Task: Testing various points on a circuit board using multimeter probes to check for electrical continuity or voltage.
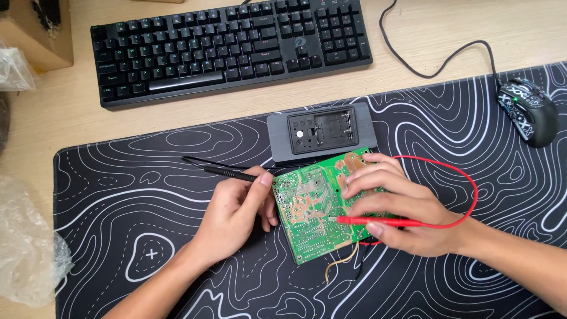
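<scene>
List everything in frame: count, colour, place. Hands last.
circuit board: 1, green, on the mat at centre, under both hands
red probe: 1, red with a looping red lead, tip on the board
black probe: 1, black, pointing left off the board's left edge
grey device: 1, grey with an open dark recess, just behind the board
desk mat: 1, black with white contour lines, covers most of the desk
keyboard: 1, black, top of frame on the wooden desk
mouse: 1, black with white pattern, upper right on the mat, wired
cardboard box: 1, brown, top left
plastic bag: 1, clear, left edge
left hand: holds the black probe
right hand: holds the red probe, fingers on the board
</scene>
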